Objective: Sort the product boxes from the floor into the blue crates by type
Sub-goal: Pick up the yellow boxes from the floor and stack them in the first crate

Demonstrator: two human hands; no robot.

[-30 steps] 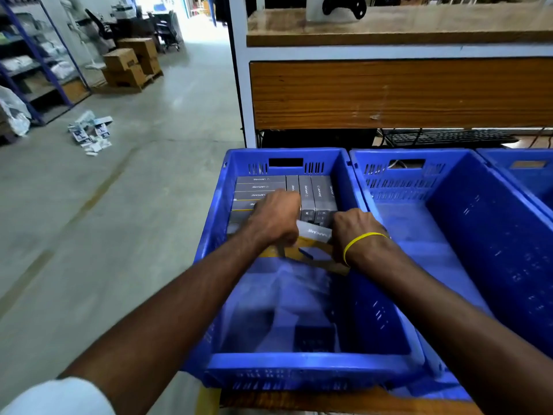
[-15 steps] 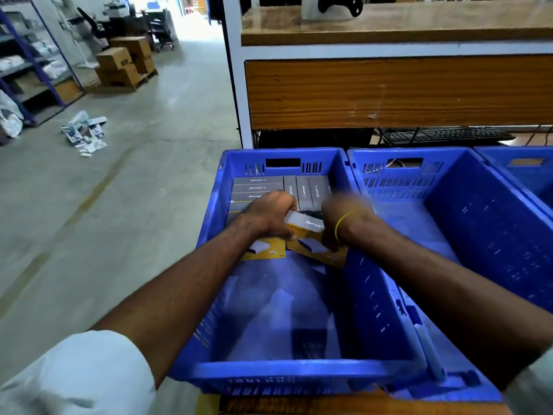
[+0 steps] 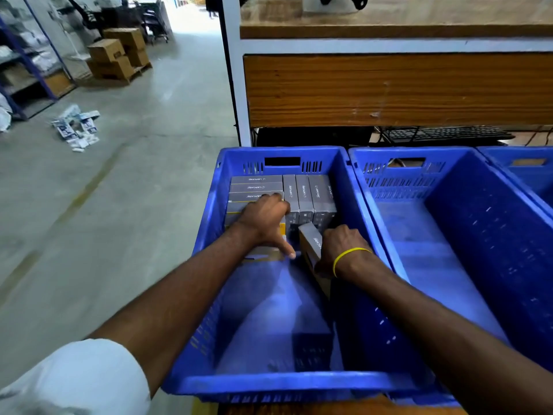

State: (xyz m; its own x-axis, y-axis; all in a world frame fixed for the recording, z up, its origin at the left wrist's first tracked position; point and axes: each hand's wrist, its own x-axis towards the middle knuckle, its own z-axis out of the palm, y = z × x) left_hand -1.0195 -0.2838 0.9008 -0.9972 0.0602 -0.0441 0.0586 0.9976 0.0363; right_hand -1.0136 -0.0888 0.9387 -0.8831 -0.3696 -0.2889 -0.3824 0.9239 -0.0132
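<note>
The left blue crate (image 3: 281, 383) holds several grey product boxes (image 3: 311, 194) packed against its far wall. My left hand (image 3: 264, 220) rests on top of the boxes at the crate's left side, thumb stretched toward the middle, over a grey and yellow box (image 3: 263, 253). My right hand (image 3: 344, 250), with a yellow band on the wrist, grips a grey and yellow box (image 3: 311, 241) tilted up on its edge just in front of the packed row. The near half of the crate's floor is bare.
A second blue crate (image 3: 449, 235) stands to the right, a third (image 3: 526, 172) beyond it. A wooden shelf unit (image 3: 389, 85) rises behind them. More product boxes (image 3: 76, 127) lie scattered on the concrete floor at the far left, near cardboard cartons (image 3: 119, 52).
The box in my right hand has turned from lying flat to standing tilted on its edge. My left hand has slid left and spread over the boxes there.
</note>
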